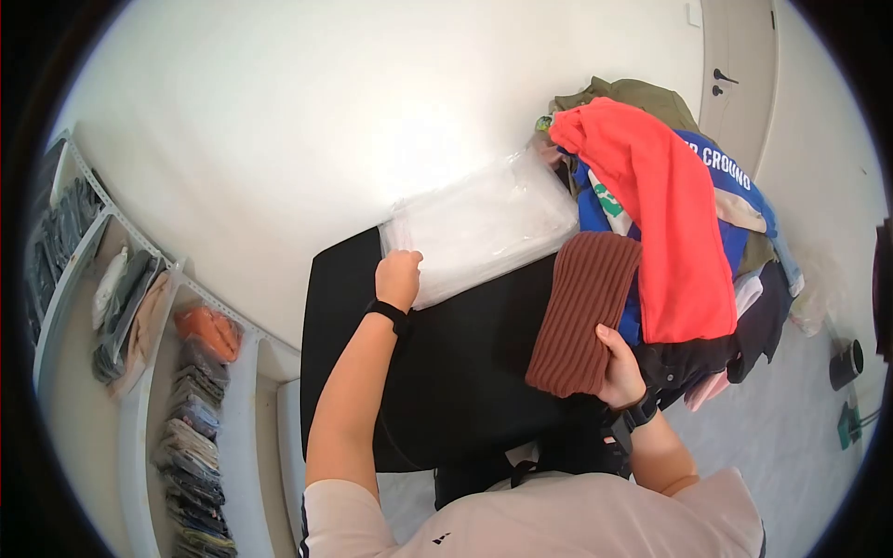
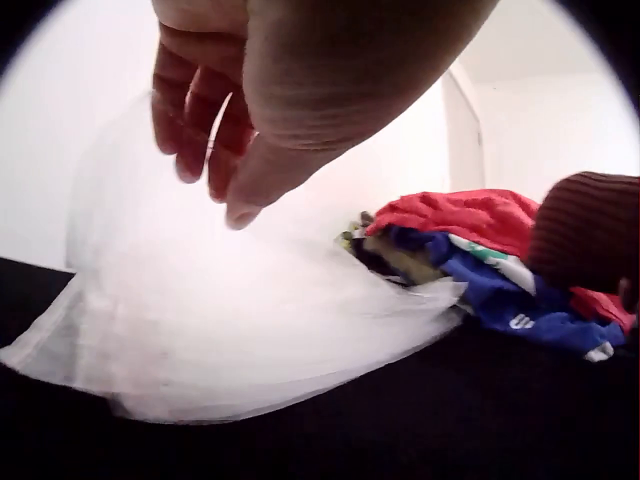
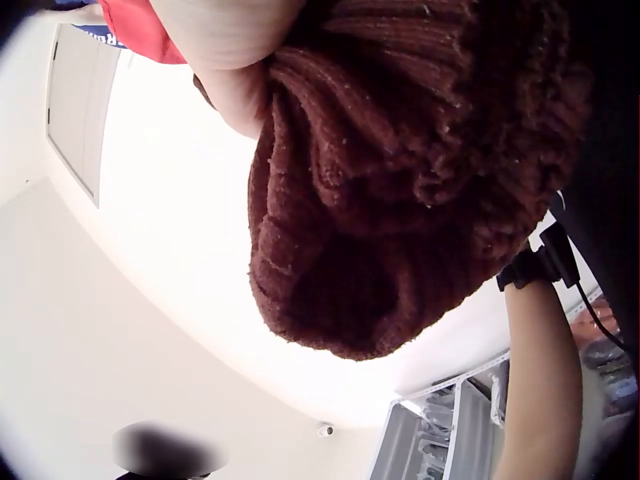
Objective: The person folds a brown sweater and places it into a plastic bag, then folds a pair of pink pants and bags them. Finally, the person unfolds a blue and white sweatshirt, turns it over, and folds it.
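In the head view my left hand (image 1: 398,279) is at the near left end of a stack of clear plastic bags (image 1: 493,219), its fingers curled. The left wrist view shows the left hand (image 2: 240,120) pinching a raised edge of the thin plastic (image 2: 220,310); the exact contact is washed out. My right hand (image 1: 621,370) grips the lower end of a folded brown ribbed knit piece (image 1: 584,312), thumb on top. In the right wrist view the knit (image 3: 370,200) hangs in folds from the right hand (image 3: 235,60).
A black table (image 1: 446,372) lies under the bags. To the right is a heap of clothes with a red garment (image 1: 684,251) on top and a blue one (image 1: 735,172) beneath. Shelves (image 1: 135,409) of bagged clothes stand left; a dark bin (image 1: 846,365) is at far right.
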Demonstrator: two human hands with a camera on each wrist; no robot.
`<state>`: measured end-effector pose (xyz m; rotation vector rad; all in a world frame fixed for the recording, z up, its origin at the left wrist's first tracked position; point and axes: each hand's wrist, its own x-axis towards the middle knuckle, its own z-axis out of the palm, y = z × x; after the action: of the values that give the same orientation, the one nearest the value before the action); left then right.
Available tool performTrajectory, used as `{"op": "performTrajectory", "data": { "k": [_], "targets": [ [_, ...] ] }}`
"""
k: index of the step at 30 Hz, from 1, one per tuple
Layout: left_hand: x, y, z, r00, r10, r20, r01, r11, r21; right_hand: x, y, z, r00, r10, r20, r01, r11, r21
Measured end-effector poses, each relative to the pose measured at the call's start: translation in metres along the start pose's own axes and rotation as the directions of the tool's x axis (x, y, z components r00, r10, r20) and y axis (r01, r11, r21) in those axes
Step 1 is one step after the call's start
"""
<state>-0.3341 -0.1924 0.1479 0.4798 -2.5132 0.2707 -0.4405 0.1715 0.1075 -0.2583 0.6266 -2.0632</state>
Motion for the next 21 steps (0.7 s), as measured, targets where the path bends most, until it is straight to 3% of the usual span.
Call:
{"op": "performTrajectory", "data": {
  "k": [1,2,4,5,7,8,9,10,12,14,16,21],
  "targets": [
    [-0.002,-0.001,-0.002,0.995,0.102,-0.017,-0.101,0.994,0.028,-0.001,0.0,0.001,1.0,0.004,0.006,-0.004,1.0,0.005],
    [-0.005,0.002,-0.003,0.995,0.1,-0.015,-0.099,0.995,0.029,-0.003,0.001,0.002,1.0,0.006,0.013,-0.006,1.0,0.008],
    [-0.008,0.026,-0.022,0.995,0.027,0.092,-0.044,0.982,0.185,-0.005,0.003,0.001,0.999,-0.031,0.007,0.031,0.999,0.008],
    [-0.013,0.042,-0.032,0.995,0.025,0.093,-0.042,0.982,0.183,-0.006,0.003,0.0,0.998,-0.07,0.001,0.07,0.998,0.006],
    [-0.031,0.078,-0.055,0.974,-0.04,0.222,0.02,0.995,0.093,-0.015,-0.006,0.005,0.997,-0.071,0.029,0.071,0.997,-0.009],
    [-0.043,0.088,-0.056,0.957,0.048,0.286,-0.052,0.999,0.006,-0.02,-0.011,0.009,0.996,-0.071,0.06,0.073,0.997,-0.025],
    [-0.045,0.103,-0.08,0.908,0.209,0.364,-0.091,0.945,-0.315,-0.026,-0.016,0.014,0.991,-0.125,0.052,0.128,0.989,-0.072],
    [-0.05,0.108,-0.087,0.877,0.383,0.29,-0.093,0.728,-0.679,-0.031,-0.02,0.016,0.989,-0.145,0.033,0.147,0.986,-0.074],
    [-0.06,0.101,-0.111,0.88,0.443,0.171,-0.177,0.64,-0.748,-0.04,-0.03,0.012,0.984,-0.174,0.024,0.175,0.983,-0.062],
    [-0.071,0.069,-0.105,0.947,0.241,0.21,-0.054,0.768,-0.638,-0.049,-0.042,0.009,0.973,-0.231,0.009,0.23,0.966,-0.117],
    [-0.087,0.044,-0.098,0.933,0.117,0.34,0.075,0.862,-0.502,-0.055,-0.052,0.005,0.959,-0.282,-0.022,0.276,0.949,-0.15],
    [-0.128,0.054,-0.075,0.862,0.255,0.438,-0.034,0.891,-0.453,-0.061,-0.061,0.015,0.939,-0.338,-0.058,0.308,0.906,-0.289]
  ]
}}
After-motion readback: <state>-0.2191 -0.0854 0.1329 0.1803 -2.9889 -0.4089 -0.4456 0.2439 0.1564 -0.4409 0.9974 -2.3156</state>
